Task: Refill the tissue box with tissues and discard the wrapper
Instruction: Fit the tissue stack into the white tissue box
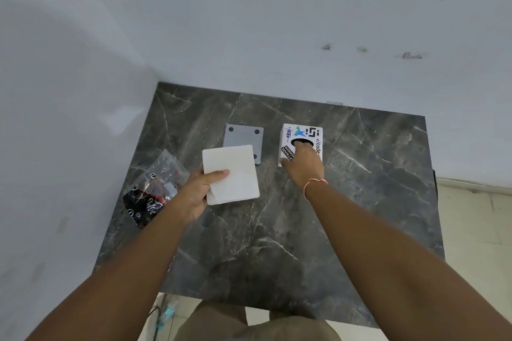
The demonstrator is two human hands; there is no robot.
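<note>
A white stack of tissues (232, 171) is held just above the dark marble table (277, 230), with my left hand (198, 191) gripping its near left corner, thumb on top. A white cube tissue box (300, 134) covered in stickers stands to the right, with a round dark opening on top. My right hand (304, 166) rests on the box, fingers reaching into that opening and the thumb against its near side. A clear plastic wrapper (155, 188) with black and red print lies crumpled at the table's left edge.
A flat grey plate (243, 137) with black round pads lies behind the tissue stack, partly covered by it. White walls close the table in at the back and left. Pale floor shows to the right and below the near edge.
</note>
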